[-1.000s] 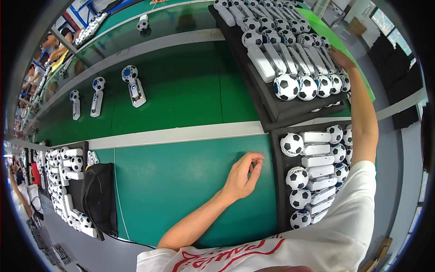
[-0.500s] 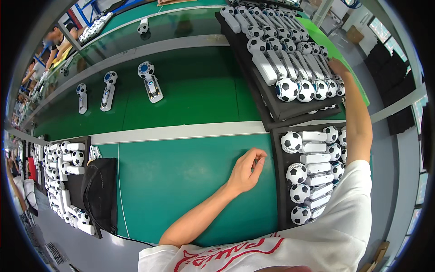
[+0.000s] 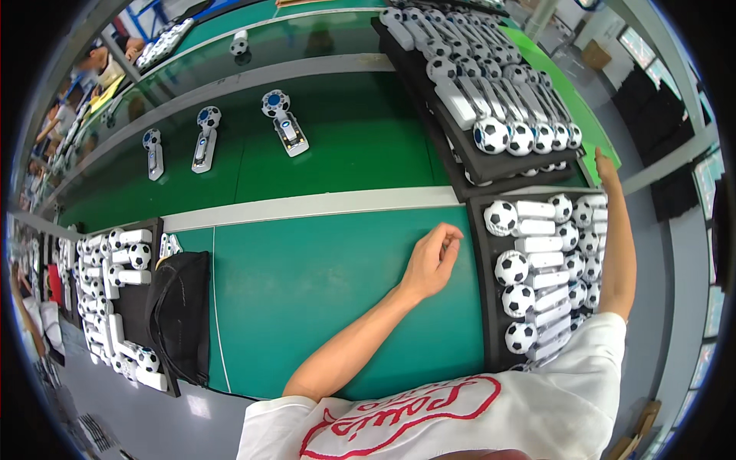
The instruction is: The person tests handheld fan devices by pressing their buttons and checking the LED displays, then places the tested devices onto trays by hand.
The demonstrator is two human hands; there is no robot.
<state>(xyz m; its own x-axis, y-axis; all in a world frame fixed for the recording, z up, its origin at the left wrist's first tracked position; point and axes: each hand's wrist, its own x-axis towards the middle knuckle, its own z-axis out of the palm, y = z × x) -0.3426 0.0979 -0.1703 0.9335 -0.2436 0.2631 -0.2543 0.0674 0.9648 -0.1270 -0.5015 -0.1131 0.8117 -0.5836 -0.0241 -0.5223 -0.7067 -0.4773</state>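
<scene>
My left hand [image 3: 435,261] hovers over or rests on the green mat, just left of a black tray [image 3: 481,307]; its fingers are curled in with nothing visible in them. That tray carries rows of white devices with football-patterned round heads [image 3: 517,300]. My right arm stretches out to the far right, beside the stacked trays [image 3: 498,165] of similar devices. Near their right corner, against a green panel [image 3: 571,84], is my right hand [image 3: 608,166]; its fingers are too small and partly hidden to read.
Three opened devices [image 3: 290,134] lie on the dark green belt beyond a pale rail [image 3: 322,202]. At left, a black bag [image 3: 180,318] lies against another loaded tray [image 3: 134,295]. Other people [image 3: 100,65] sit at the far left.
My right hand has come away from the stacked trays' right side, toward me. The view has shifted, and the belt devices appear farther right. My left hand keeps its curled pose.
</scene>
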